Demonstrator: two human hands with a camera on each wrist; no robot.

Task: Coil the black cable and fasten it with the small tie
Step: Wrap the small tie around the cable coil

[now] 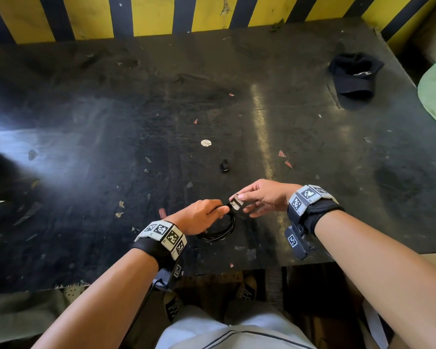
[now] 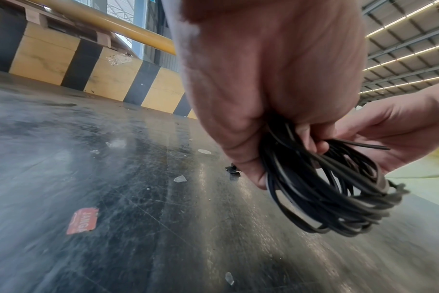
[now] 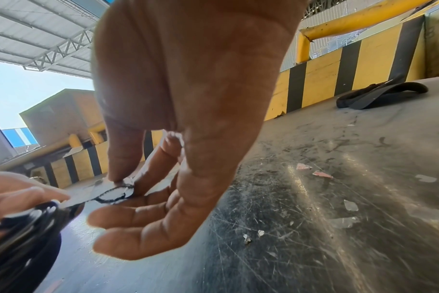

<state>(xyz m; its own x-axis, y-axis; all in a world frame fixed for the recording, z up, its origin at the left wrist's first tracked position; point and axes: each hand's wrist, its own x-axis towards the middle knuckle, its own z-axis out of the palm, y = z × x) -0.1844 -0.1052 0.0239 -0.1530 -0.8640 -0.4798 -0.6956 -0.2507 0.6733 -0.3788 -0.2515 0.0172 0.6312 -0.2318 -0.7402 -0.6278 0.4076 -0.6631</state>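
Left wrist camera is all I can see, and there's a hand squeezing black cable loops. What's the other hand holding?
Observer: The right hand pinches the small tie between thumb and forefinger, right beside the left hand and its grip on the black cable.
Operator: Is the tie done up round the loops?
Observer: Cannot tell. The right wrist view shows it reaching from the fingers to the bundle, where the left hand's fingers hide the rest.
Operator: Anything on the table I'm missing?
Observer: A black cap lies near the table's far right corner.
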